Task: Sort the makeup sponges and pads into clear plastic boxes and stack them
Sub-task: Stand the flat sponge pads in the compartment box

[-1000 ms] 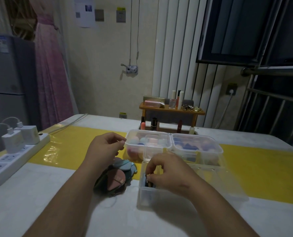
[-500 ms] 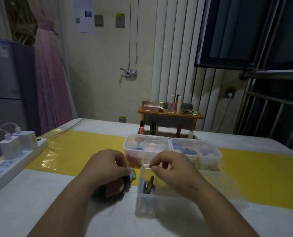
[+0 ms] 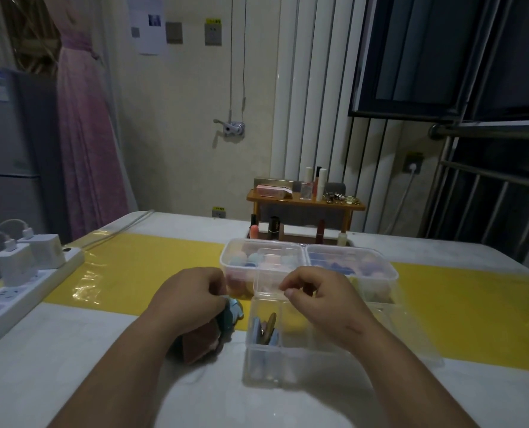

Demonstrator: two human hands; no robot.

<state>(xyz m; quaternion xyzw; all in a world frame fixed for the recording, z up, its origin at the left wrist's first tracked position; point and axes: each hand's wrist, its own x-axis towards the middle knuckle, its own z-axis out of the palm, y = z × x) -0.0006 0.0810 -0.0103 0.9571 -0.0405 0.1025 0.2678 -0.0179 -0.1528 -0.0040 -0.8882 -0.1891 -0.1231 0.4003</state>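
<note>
Three clear boxes sit ahead of me on the table (image 3: 71, 366). Two far ones, the left box (image 3: 241, 264) and the right box (image 3: 377, 270), stand side by side on the yellow strip (image 3: 133, 273), both holding pastel sponges. The near box (image 3: 287, 362) has a few pads (image 3: 266, 330) standing on edge at its left end. My left hand (image 3: 192, 296) curls down on the pile of pads (image 3: 206, 341) just left of that box, gripping its top. My right hand (image 3: 321, 301) hovers over the near box, fingers curled, thumb meeting forefinger; whether it pinches anything I cannot tell.
</note>
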